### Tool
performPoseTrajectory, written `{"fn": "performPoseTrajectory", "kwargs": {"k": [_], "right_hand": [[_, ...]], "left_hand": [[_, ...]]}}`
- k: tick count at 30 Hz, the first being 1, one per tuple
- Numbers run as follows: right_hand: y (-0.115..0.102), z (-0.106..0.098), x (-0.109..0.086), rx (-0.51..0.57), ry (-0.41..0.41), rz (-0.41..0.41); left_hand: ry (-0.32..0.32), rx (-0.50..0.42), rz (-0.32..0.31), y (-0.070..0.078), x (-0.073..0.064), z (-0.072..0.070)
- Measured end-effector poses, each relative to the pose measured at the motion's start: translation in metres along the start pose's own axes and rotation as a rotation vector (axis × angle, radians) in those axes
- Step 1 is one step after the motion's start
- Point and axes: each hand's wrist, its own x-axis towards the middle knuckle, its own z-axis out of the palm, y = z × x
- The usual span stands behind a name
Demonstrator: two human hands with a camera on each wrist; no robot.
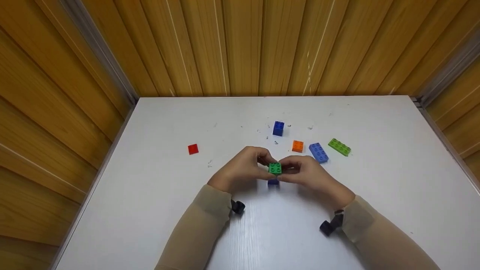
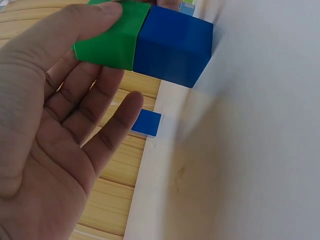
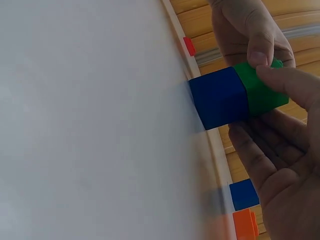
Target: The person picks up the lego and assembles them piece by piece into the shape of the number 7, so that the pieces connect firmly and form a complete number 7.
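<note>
A green toy brick [image 1: 275, 168] with studs on top sits on a blue brick [image 2: 172, 47], the two flush together as a small stack. My left hand [image 1: 242, 168] pinches the green brick from the left, its thumb on the near face. From the other side my right hand [image 1: 313, 174] grips the same green brick, thumb nearest the camera. In the right wrist view the blue brick [image 3: 219, 98] is below the fingers, with its lower end at the table surface; whether it touches cannot be told.
Beyond the hands on the white table [image 1: 157, 210] lie a second blue brick [image 1: 278, 128], an orange brick [image 1: 297, 146], a lighter blue long brick [image 1: 318, 152] and a lime long brick [image 1: 339, 147]. A flat red piece [image 1: 193, 149] lies to the left. Wood-patterned walls [image 1: 243, 48] border the table.
</note>
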Motion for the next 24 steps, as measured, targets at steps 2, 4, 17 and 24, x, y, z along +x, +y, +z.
{"fn": "performPoseTrajectory", "kwargs": {"k": [2,4,17,24], "right_hand": [[0.001,-0.001,0.0,-0.015,0.017,-0.016],[0.002,-0.001,0.001,-0.013,0.027,-0.032],[-0.001,0.002,-0.001,0.016,0.014,-0.112],[0.0,0.001,-0.001,-0.023,0.023,-0.095]], "left_hand": [[0.006,-0.002,0.004,0.0,0.0,0.001],[0.009,-0.008,0.007,0.0,0.001,0.001],[-0.005,0.001,-0.037,0.002,0.001,0.002],[-0.051,0.07,-0.052,0.012,0.002,0.001]]}}
